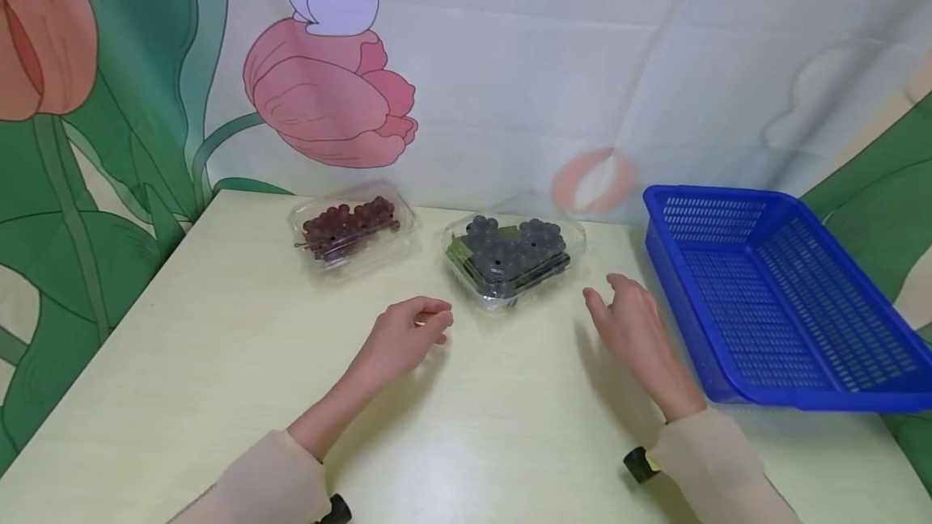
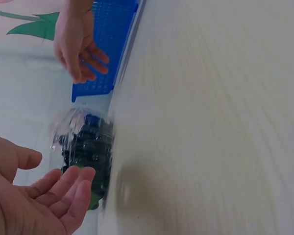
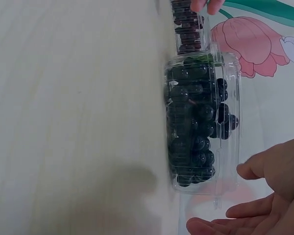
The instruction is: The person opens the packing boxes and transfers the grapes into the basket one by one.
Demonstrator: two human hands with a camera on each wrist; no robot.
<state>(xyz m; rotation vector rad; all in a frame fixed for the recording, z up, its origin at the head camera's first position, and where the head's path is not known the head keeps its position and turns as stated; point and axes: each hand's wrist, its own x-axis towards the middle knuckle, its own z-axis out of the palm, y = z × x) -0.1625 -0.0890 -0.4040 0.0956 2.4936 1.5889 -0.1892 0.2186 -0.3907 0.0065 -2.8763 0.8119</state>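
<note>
A clear plastic box of dark grapes [image 1: 513, 253], with a bit of green leaf at its left, stands toward the back of the table. My left hand [image 1: 411, 334] hovers in front of its left corner, fingers loosely bent and holding nothing. To the right of the box is my right hand [image 1: 629, 318], empty, thumb and fingers apart. In the right wrist view the grapes [image 3: 191, 127] show through the box wall, with the right hand [image 3: 264, 196] close beside its end. A second clear box, of red grapes [image 1: 349, 225], sits farther left.
A blue plastic basket [image 1: 706, 322] with slotted walls stands at the right, just beyond my right hand. Behind the pale table [image 1: 218, 362] hangs a cloth backdrop [image 1: 502, 103] printed with tulips and a white animal.
</note>
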